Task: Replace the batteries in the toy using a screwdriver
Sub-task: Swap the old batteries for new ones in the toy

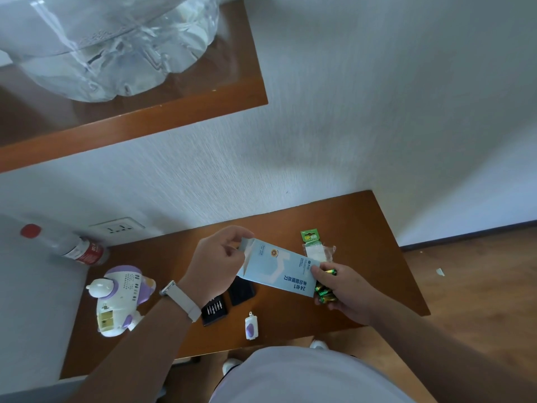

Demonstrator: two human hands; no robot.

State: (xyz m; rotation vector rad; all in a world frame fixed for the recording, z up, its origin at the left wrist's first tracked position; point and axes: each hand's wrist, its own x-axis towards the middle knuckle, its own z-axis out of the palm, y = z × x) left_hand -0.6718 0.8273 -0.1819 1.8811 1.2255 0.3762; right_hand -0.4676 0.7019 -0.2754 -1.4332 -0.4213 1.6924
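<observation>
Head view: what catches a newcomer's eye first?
The pale blue box at centre, held over the table: the left hand pinches its open flap, the right hand grips its other end with green batteries. At the table's left edge lies a white and purple toy, its battery bay open.

Plastic bottle (pixel 78 251) with a red cap sits far left, next to the wall socket (pixel 117 228). Big clear plastic bag (pixel 116 53) up on the shelf (pixel 145 123). Small white scrap (pixel 440 271) on the wood floor (pixel 479 301), right side.
</observation>
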